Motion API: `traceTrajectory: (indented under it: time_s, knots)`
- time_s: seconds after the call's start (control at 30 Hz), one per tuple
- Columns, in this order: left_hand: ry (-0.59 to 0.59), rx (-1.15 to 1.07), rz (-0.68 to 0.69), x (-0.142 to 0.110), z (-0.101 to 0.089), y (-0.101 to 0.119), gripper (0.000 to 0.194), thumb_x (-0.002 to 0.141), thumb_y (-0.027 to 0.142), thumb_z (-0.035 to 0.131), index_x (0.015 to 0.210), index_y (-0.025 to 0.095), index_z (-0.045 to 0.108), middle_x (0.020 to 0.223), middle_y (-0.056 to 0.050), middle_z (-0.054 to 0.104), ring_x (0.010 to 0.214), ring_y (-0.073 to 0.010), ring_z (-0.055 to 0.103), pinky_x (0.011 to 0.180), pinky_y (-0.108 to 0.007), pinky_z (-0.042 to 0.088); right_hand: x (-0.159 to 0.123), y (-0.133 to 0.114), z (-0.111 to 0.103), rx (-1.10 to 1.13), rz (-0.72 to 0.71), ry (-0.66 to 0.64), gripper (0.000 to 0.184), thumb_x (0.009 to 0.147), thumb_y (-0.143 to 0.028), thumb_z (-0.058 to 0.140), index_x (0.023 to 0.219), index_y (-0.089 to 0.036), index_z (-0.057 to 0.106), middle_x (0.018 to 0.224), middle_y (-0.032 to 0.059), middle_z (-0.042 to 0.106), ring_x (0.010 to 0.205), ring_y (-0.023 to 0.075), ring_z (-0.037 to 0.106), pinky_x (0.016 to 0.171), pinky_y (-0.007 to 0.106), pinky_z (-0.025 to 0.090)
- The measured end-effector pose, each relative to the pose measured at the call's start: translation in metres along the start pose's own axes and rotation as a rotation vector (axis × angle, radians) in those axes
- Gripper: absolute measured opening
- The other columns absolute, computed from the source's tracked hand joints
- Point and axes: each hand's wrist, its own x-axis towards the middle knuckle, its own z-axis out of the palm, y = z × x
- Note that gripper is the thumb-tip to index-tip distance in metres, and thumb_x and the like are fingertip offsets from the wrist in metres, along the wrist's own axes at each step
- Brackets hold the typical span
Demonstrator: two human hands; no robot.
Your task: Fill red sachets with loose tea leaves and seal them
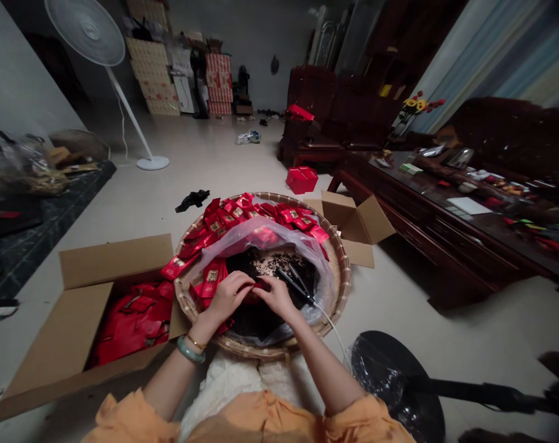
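So we've got both hands close together, left hand (230,297) and right hand (279,296) pinching a small red packet (254,295) over a woven bamboo tray (340,277) of dark tea leaves (256,263). A black corded sealer (295,284) sits just past the right hand, with red sachets (237,212) piled ahead.

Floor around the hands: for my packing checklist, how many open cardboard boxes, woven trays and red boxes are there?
Open cardboard boxes: 2
Round woven tray: 1
Red box: 1
Total: 4
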Motion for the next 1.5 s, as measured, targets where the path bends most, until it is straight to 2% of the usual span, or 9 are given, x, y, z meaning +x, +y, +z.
traceTrajectory:
  time_s: [0.23, 0.43, 0.53, 0.7, 0.97, 1.13, 1.33, 1.43, 1.5]
  knots:
    - [0.038, -0.076, -0.174, -0.004, 0.001, -0.004, 0.021, 0.081, 0.021, 0.058, 0.102, 0.020, 0.057, 0.103, -0.006, 0.053, 0.093, -0.0169, 0.057, 0.074, -0.030, 0.052, 0.003, -0.001, -0.001, 0.086, -0.090, 0.057, 0.014, 0.077, -0.026, 0.063, 0.087, -0.021, 0.070, 0.084, 0.0042, 0.068, 0.078, 0.0170, 0.062, 0.075, 0.029, 0.048]
    - [-0.043, -0.071, -0.105, -0.013, 0.008, -0.003, 0.010, 0.084, 0.018, 0.052, 0.093, 0.018, 0.056, 0.093, -0.005, 0.060, 0.089, -0.0165, 0.058, 0.077, -0.032, 0.051, -0.012, -0.008, -0.008, -0.037, -0.138, 0.019, 0.023, 0.082, -0.025, 0.055, 0.104, -0.022, 0.064, 0.099, 0.0058, 0.063, 0.090, 0.0175, 0.058, 0.080, 0.031, 0.047]
    - [-0.116, -0.009, -0.055, -0.016, 0.005, 0.000, 0.009, 0.086, 0.017, 0.049, 0.092, 0.018, 0.056, 0.093, -0.005, 0.060, 0.087, -0.0160, 0.058, 0.076, -0.030, 0.050, -0.017, -0.019, -0.019, -0.224, -0.251, -0.049, 0.023, 0.084, -0.027, 0.054, 0.104, -0.023, 0.063, 0.108, 0.0078, 0.058, 0.103, 0.0195, 0.052, 0.089, 0.035, 0.043]
    - [-0.411, 0.330, 0.013, -0.010, -0.010, 0.012, 0.008, 0.083, 0.025, 0.056, 0.085, 0.018, 0.059, 0.083, -0.004, 0.059, 0.078, -0.0179, 0.054, 0.068, -0.029, 0.047, -0.015, -0.043, -0.036, -0.724, -0.349, -0.268, 0.022, 0.080, -0.037, 0.060, 0.095, -0.021, 0.065, 0.106, 0.0101, 0.058, 0.118, 0.0282, 0.039, 0.093, 0.042, 0.037]
    - [-0.546, 0.582, -0.054, -0.011, -0.010, 0.018, 0.005, 0.071, 0.022, 0.068, 0.068, 0.018, 0.068, 0.083, -0.011, 0.060, 0.079, -0.0243, 0.053, 0.061, -0.031, 0.043, -0.019, -0.052, -0.018, -1.096, -0.231, -0.414, 0.021, 0.079, -0.031, 0.060, 0.091, -0.019, 0.071, 0.097, 0.0151, 0.064, 0.114, 0.0336, 0.043, 0.088, 0.046, 0.033]
    - [-0.511, 0.528, -0.074, -0.012, -0.012, 0.013, 0.013, 0.077, 0.024, 0.062, 0.067, 0.019, 0.069, 0.074, -0.010, 0.059, 0.074, -0.0218, 0.053, 0.058, -0.029, 0.040, -0.020, -0.057, -0.020, -1.065, -0.176, -0.356, 0.021, 0.080, -0.032, 0.057, 0.085, -0.020, 0.073, 0.087, 0.0156, 0.067, 0.105, 0.0328, 0.047, 0.083, 0.044, 0.034]
    - [-0.489, 0.456, -0.013, -0.001, -0.010, 0.021, 0.016, 0.082, 0.023, 0.056, 0.070, 0.017, 0.064, 0.078, -0.008, 0.059, 0.076, -0.0207, 0.054, 0.065, -0.031, 0.044, -0.015, -0.059, -0.023, -0.975, -0.125, -0.343, 0.025, 0.079, -0.038, 0.060, 0.086, -0.018, 0.072, 0.094, 0.0152, 0.064, 0.109, 0.0325, 0.045, 0.081, 0.040, 0.037]
    - [-0.435, 0.302, -0.001, -0.004, -0.007, 0.018, 0.010, 0.086, 0.023, 0.051, 0.086, 0.018, 0.060, 0.084, -0.006, 0.060, 0.077, -0.0178, 0.057, 0.068, -0.029, 0.047, -0.014, -0.052, -0.025, -0.925, -0.104, -0.373, 0.024, 0.085, -0.035, 0.053, 0.088, -0.021, 0.072, 0.097, 0.0119, 0.064, 0.107, 0.0281, 0.047, 0.079, 0.036, 0.040]
    - [-0.333, 0.192, -0.020, -0.010, -0.003, 0.011, 0.023, 0.084, 0.027, 0.054, 0.105, 0.019, 0.053, 0.098, -0.007, 0.060, 0.088, -0.0187, 0.059, 0.074, -0.031, 0.049, -0.014, -0.047, -0.028, -0.871, -0.095, -0.367, 0.024, 0.088, -0.035, 0.050, 0.092, -0.024, 0.071, 0.098, 0.0089, 0.064, 0.105, 0.0248, 0.048, 0.080, 0.034, 0.040]
